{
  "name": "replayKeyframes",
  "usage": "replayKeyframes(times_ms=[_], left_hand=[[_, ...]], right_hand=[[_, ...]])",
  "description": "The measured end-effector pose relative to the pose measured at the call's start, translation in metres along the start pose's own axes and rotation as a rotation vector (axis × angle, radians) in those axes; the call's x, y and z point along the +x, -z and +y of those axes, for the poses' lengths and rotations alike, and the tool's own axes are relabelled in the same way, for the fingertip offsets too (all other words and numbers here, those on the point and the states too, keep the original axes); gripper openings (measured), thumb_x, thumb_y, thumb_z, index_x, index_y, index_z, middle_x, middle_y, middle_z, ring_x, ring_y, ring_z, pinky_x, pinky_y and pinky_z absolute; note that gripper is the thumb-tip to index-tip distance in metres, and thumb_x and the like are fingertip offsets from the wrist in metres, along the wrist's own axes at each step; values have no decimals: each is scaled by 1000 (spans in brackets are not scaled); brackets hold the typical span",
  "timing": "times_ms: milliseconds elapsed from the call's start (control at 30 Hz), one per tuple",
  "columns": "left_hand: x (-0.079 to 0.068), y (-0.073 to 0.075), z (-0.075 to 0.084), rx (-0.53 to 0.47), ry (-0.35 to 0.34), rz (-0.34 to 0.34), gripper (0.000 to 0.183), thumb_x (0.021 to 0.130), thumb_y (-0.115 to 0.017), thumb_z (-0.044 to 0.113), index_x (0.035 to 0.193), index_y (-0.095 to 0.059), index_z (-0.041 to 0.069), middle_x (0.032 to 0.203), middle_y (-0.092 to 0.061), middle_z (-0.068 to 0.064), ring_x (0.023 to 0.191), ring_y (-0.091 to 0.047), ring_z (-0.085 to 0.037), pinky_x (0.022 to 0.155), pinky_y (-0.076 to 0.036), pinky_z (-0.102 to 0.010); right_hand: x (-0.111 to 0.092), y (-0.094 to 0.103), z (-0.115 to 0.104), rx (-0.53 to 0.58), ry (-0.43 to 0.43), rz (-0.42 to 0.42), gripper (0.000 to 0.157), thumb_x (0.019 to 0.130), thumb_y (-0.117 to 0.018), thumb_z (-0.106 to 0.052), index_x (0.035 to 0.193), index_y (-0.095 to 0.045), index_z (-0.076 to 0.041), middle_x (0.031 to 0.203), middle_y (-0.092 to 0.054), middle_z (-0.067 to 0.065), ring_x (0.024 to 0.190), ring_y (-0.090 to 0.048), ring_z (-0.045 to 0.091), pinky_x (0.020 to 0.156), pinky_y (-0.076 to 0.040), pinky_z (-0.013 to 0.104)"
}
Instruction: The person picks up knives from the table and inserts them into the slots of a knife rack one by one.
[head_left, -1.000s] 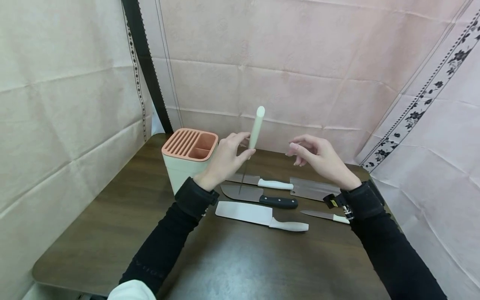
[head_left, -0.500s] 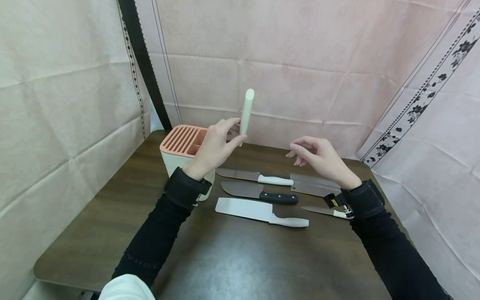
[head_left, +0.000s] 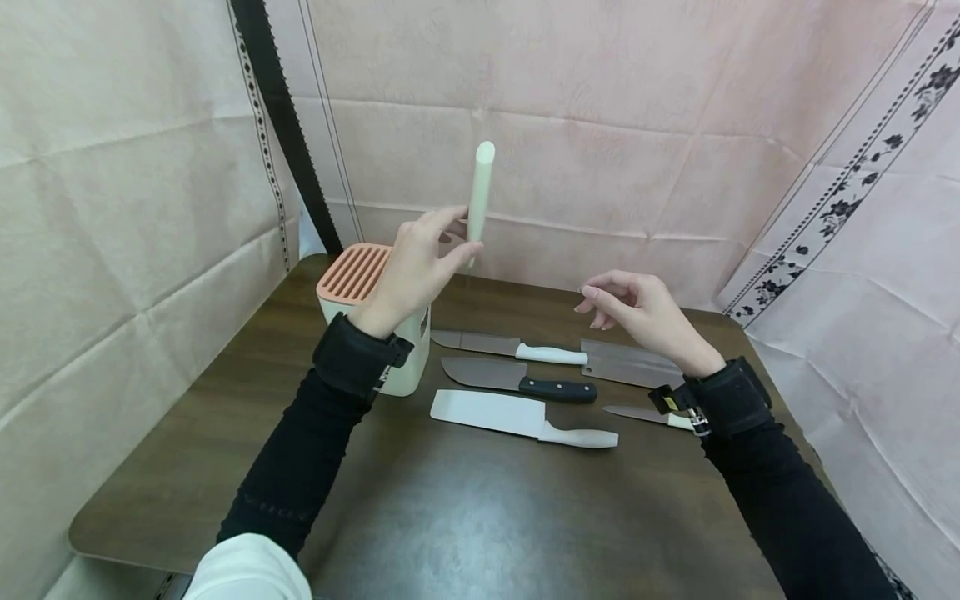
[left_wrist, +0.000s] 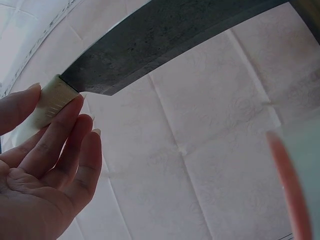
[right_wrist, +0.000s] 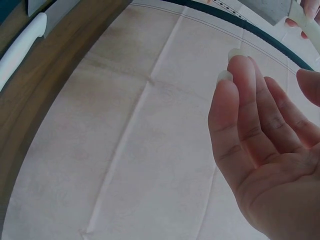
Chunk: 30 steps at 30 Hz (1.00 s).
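Note:
My left hand (head_left: 414,268) pinches a kitchen knife (head_left: 481,187) by its pale green handle, between thumb and fingers. The handle points up and the blade hangs below, hidden in the head view. In the left wrist view the broad dark blade (left_wrist: 135,50) stretches from the handle towards the upper right. Beneath and beside that wrist stands a knife block (head_left: 352,275), pale green with an orange slotted top, partly covered by the hand. Off to the right my right hand (head_left: 637,315) hovers above the table with loosely bent fingers, holding nothing.
Several knives lie on the brown table (head_left: 450,508): a white-handled knife (head_left: 551,355), a black-handled knife (head_left: 558,390), a white cleaver (head_left: 491,412), a broad metal blade (head_left: 626,363) and a small knife (head_left: 637,412). Cloth walls (head_left: 562,183) enclose the table's back and sides.
My left hand has lifted the knife and carried it leftwards, towards the knife block, covering more of its top. The right hand has stayed nearly still.

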<state>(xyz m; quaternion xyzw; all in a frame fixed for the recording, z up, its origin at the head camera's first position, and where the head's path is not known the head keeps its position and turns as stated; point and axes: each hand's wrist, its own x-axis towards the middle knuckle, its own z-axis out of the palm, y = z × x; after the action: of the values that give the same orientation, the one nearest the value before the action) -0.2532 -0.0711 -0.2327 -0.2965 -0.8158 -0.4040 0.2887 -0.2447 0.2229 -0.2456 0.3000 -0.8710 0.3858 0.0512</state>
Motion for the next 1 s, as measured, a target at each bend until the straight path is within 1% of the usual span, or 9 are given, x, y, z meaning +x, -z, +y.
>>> replayKeyframes(times_ms=[100, 167, 333, 600, 733, 900, 1000], left_hand=[[3, 4, 0, 5, -6, 11, 37, 84, -66, 10, 117, -58, -4, 98, -68, -20, 92, -61, -23, 85, -52, -44], [5, 7, 0, 12, -2, 12, 37, 84, -66, 11, 118, -58, -3, 98, -68, -19, 92, -60, -22, 86, -51, -43], [8, 13, -1, 18, 12, 19, 38, 84, -66, 11, 119, -58, -1, 100, -68, -18, 93, -60, -21, 86, -50, -41], [15, 22, -3, 21, 18, 32, 38, 84, -66, 9, 119, -57, -3, 103, -68, -22, 93, -62, -23, 84, -52, -43], [18, 27, -3, 23, 30, 28, 39, 84, -66, 9, 120, -57, -2, 105, -68, -22, 91, -62, -23, 82, -53, -43], [24, 35, -2, 18, 39, 39, 38, 84, -66, 9, 119, -58, -2, 101, -69, -21, 87, -63, -22, 79, -55, -40], [27, 39, -2, 18, 43, 46, 37, 84, -66, 9, 118, -58, -3, 100, -70, -20, 86, -63, -20, 78, -55, -40]], right_hand=[[3, -2, 14, 23, -5, -4, 22, 94, -53, -20, 109, -63, -7, 87, -70, 9, 66, -62, 16, 56, -52, 19], [3, -3, 19, 37, -12, -7, 23, 94, -53, -23, 109, -63, -10, 87, -71, 7, 67, -62, 17, 57, -53, 20], [3, -4, 20, 41, -18, -11, 23, 94, -53, -24, 109, -63, -10, 88, -71, 5, 67, -62, 18, 57, -53, 20], [4, -6, 20, 37, -30, -17, 23, 93, -54, -26, 108, -64, -11, 88, -71, 7, 67, -62, 18, 57, -53, 22], [4, -6, 15, 40, -39, -25, 22, 94, -53, -23, 108, -63, -9, 88, -71, 9, 66, -62, 17, 57, -53, 21], [1, -6, -2, 32, -27, -38, 20, 94, -51, -12, 109, -62, -2, 88, -70, 15, 65, -61, 17, 56, -52, 19], [0, -7, -10, 14, -33, -38, 20, 94, -51, -10, 108, -62, 0, 88, -70, 16, 64, -61, 16, 55, -51, 19]])
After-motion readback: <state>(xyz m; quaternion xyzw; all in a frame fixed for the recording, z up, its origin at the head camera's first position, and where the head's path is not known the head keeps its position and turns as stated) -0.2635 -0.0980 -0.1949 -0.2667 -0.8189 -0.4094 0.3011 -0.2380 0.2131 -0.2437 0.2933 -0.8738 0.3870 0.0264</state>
